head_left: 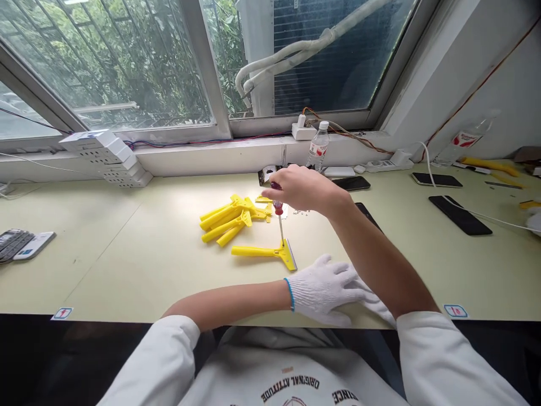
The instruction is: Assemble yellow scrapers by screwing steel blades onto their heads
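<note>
My bare right hand [298, 189] is wrapped round the red handle of a screwdriver [278, 208], held upright. The screwdriver's tip meets the head of a yellow scraper [257, 251], which lies flat with its blade edge to the right. My left hand [323, 290], in a white knit glove with a blue cuff, rests on the table near the front edge, fingers spread. Its fingertips reach a loose white glove [375, 301], partly hidden under my right forearm. Behind the scraper lies a pile of several yellow scrapers [226, 220].
Tiny screws [301, 212] lie scattered behind my right wrist. A water bottle [318, 148] and a white power plug [303, 129] stand by the window. Phones [460, 215] and cables lie on the right; white boxes [110, 158] are stacked at the back left.
</note>
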`<state>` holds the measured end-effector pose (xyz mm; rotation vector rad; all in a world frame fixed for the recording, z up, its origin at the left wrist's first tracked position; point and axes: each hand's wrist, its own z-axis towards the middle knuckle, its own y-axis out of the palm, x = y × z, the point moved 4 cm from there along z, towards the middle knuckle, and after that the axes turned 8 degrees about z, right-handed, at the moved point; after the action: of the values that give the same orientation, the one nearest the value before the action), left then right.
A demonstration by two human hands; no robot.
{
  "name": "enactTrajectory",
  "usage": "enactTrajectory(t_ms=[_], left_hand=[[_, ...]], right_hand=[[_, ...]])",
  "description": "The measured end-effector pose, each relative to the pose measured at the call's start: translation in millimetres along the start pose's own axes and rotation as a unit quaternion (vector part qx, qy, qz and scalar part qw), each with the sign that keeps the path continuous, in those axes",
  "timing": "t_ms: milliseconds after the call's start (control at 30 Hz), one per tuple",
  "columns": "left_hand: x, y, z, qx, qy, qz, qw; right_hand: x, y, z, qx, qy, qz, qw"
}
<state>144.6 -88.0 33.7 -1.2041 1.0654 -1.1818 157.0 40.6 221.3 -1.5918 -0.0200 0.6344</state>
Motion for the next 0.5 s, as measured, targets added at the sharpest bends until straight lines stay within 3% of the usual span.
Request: enactTrajectory(t_ms=[133, 333, 400, 500], left_hand=[[-1, 0, -24, 0.028, 0.009, 0.015, 0.999], [5, -1, -32, 0.042, 0.047, 0.013, 0.998], [-10, -9, -45, 0.056, 0.009, 0.020, 0.998], [-52, -21, -79, 0.062, -0.136, 0.060, 0.987]], right_hand=[[3, -1, 0, 0.000, 0.012, -0.011, 1.000], [0, 3, -7, 0.018, 0.002, -0.025, 1.000], [-1, 5, -12, 0.029, -0.005, -0.027, 0.999], [0, 7, -22, 0.047, -0.006, -0.023, 0.999]])
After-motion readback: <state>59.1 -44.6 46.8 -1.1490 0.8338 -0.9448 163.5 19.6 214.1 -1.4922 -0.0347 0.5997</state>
